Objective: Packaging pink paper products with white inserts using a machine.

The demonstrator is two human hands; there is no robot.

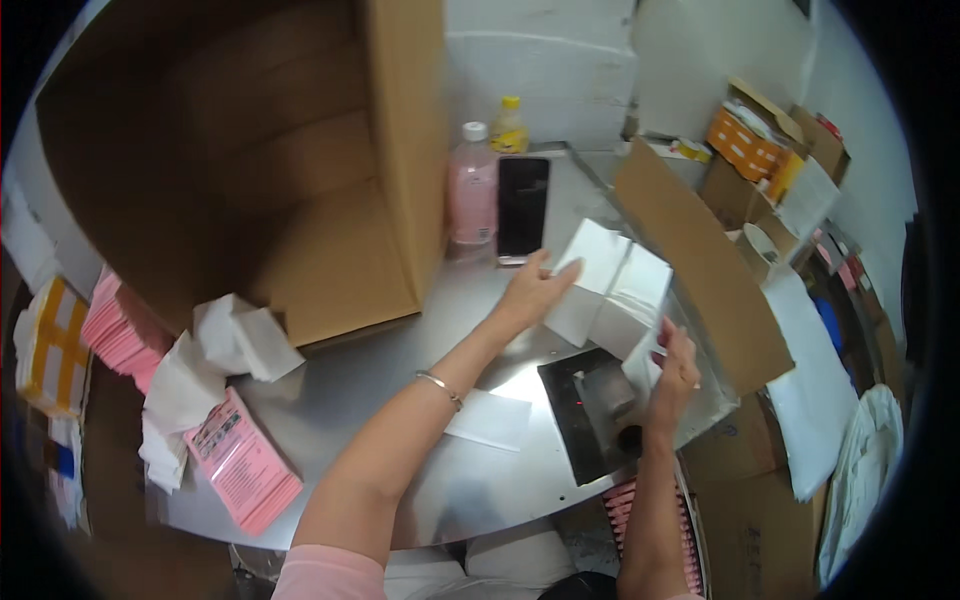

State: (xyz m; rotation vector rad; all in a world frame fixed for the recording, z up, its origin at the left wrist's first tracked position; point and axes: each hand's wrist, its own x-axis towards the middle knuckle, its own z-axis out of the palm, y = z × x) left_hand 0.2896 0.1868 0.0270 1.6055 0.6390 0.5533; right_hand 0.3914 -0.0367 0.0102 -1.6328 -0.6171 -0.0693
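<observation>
While the left hand (535, 297) bends its fingers partway, thumb on the left edge of the left block (596, 257), the right hand (676, 372) curls half open at the lower right of the right block (642, 275); whether it grips or only steadies, I cannot tell. Both white blocks sit side by side over the table (425, 505), just beyond the black plate (562, 390). Light, even pressure from both sides should keep them aligned without denting edges.
</observation>
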